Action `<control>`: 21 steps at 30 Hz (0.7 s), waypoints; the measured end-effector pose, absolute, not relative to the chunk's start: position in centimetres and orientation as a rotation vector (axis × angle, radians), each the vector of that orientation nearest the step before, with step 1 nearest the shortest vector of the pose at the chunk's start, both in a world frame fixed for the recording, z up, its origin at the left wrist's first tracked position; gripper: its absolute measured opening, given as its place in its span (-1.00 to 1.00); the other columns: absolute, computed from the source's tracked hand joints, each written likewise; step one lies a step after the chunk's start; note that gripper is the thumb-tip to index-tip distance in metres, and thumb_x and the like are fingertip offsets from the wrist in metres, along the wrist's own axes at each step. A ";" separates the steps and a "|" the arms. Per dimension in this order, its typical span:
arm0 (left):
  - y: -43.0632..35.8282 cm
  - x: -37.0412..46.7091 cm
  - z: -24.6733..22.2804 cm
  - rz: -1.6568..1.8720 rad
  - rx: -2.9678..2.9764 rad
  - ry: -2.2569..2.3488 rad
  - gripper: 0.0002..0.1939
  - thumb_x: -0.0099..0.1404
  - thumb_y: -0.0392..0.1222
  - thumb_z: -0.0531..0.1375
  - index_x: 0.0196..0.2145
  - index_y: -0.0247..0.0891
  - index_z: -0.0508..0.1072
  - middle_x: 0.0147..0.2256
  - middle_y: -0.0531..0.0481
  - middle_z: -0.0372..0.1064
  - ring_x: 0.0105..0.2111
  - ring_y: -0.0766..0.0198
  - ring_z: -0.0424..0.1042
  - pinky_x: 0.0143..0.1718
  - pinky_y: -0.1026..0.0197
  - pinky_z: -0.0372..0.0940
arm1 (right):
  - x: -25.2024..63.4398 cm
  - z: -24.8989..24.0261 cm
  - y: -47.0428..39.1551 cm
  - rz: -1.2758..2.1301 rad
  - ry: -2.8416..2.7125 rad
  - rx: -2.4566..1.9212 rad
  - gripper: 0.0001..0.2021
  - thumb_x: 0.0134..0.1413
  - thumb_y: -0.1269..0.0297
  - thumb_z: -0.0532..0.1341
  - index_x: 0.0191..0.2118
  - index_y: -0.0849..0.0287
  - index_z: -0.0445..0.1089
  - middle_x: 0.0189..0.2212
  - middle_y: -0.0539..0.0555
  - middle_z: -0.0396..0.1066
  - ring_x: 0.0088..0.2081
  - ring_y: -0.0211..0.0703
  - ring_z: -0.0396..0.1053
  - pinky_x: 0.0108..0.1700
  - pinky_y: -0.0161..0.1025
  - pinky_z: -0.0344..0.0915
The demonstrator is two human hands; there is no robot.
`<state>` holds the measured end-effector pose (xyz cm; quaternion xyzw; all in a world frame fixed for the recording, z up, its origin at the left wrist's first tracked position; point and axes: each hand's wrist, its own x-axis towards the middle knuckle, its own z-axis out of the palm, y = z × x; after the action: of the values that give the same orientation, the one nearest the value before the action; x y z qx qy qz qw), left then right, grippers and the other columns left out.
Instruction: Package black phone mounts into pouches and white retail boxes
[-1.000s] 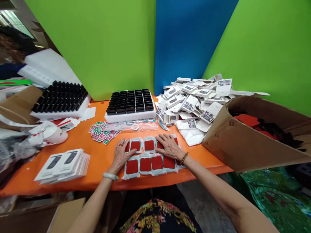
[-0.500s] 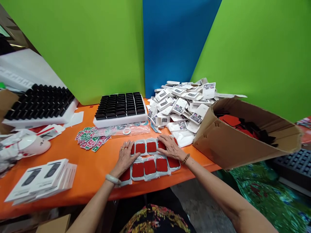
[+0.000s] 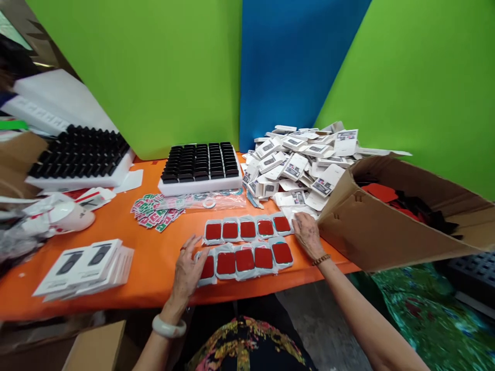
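Two rows of red squares in pale, wrinkled wrappers lie on the orange tabletop before me. My left hand (image 3: 187,273) is at the left end of the near row, fingers apart, its fingertips by the leftmost wrapped red square (image 3: 208,268). At the far row's right end, my right hand (image 3: 308,234) rests beside the last wrapped red square (image 3: 282,223), its fingers loosely extended with nothing visible in them. Close to those fingers is a crumpled white wrapper (image 3: 285,210), partly hidden by the hand.
Behind the rows stand a white foam tray (image 3: 201,188) of black devices and a heap of small white boxes (image 3: 296,165). A cardboard box (image 3: 359,226) is at the right. Coloured stickers (image 3: 154,211) and stacked white boxes (image 3: 87,268) lie leftward.
Both hands have come off the middle of the rows and moved apart, left hand toward the near-left end, right hand past the far-right end. More red squares show. The view has shifted slightly.
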<state>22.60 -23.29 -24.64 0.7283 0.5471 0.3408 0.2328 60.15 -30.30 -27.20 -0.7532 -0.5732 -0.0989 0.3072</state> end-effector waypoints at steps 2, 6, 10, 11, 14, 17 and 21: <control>-24.1 21.5 -25.0 0.931 1.946 1.528 -0.56 0.24 0.07 0.12 -0.02 -0.22 0.43 0.08 -0.21 0.34 0.11 0.02 0.31 0.13 -0.07 0.24 | 59.9 -27.8 -30.3 -0.304 -1.525 -2.042 -0.71 0.18 0.31 0.00 -0.11 0.26 0.38 -0.16 0.31 0.38 -0.13 0.12 0.28 -0.06 0.04 0.23; -25.1 19.4 -25.7 0.967 1.835 1.579 -0.55 0.22 0.08 0.13 -0.05 -0.24 0.44 0.02 -0.21 0.39 0.07 0.03 0.36 0.13 -0.07 0.25 | 59.7 -28.5 -30.4 -0.338 -1.535 -2.081 -0.70 0.18 0.29 -0.01 -0.09 0.29 0.37 -0.12 0.33 0.37 -0.11 0.13 0.26 -0.05 0.03 0.21; -25.8 18.3 -26.1 0.984 1.747 1.616 -0.56 0.21 0.07 0.14 -0.08 -0.26 0.45 -0.02 -0.22 0.43 0.02 0.04 0.40 0.11 -0.07 0.26 | 59.9 -28.6 -30.5 -0.344 -1.539 -2.091 -0.72 0.16 0.28 0.01 -0.12 0.27 0.37 -0.14 0.32 0.39 -0.14 0.14 0.27 -0.07 0.04 0.21; -26.0 18.1 -26.1 0.985 1.728 1.624 -0.57 0.20 0.07 0.14 -0.08 -0.26 0.46 -0.03 -0.22 0.43 0.02 0.03 0.40 0.10 -0.07 0.26 | 59.8 -28.6 -30.5 -0.344 -1.533 -2.093 -0.72 0.15 0.28 0.02 -0.13 0.26 0.37 -0.16 0.31 0.39 -0.15 0.14 0.28 -0.09 0.03 0.22; -26.4 17.9 -26.1 0.989 1.690 1.630 -0.58 0.20 0.04 0.15 -0.09 -0.27 0.46 -0.04 -0.23 0.44 0.00 0.04 0.41 0.09 -0.07 0.27 | 59.2 -28.1 -30.6 -0.360 -1.479 -2.098 -0.72 0.13 0.26 0.03 -0.14 0.24 0.37 -0.19 0.30 0.40 -0.17 0.15 0.30 -0.12 0.03 0.23; -26.6 17.7 -25.9 1.009 1.680 1.642 -0.61 0.20 0.02 0.15 -0.10 -0.26 0.47 -0.05 -0.20 0.45 0.00 0.05 0.42 0.09 -0.06 0.28 | 57.8 -27.0 -30.3 -0.372 -1.432 -2.045 -0.73 0.14 0.25 0.03 -0.12 0.20 0.37 -0.16 0.29 0.40 -0.13 0.16 0.30 -0.11 0.06 0.23; -26.9 17.4 -25.6 1.068 1.603 1.617 -0.63 0.22 0.02 0.13 -0.13 -0.25 0.48 -0.14 -0.19 0.49 -0.11 0.08 0.49 -0.01 -0.02 0.37 | 54.7 -25.2 -28.2 -0.226 -1.554 -1.828 -0.76 0.17 0.25 0.04 -0.14 0.18 0.37 -0.21 0.25 0.43 -0.15 0.11 0.36 -0.10 0.03 0.29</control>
<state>17.36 -26.92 -25.58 0.6065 0.6117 0.4038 0.3081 54.72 -28.25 -25.21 -0.7084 -0.6021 -0.0877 0.3577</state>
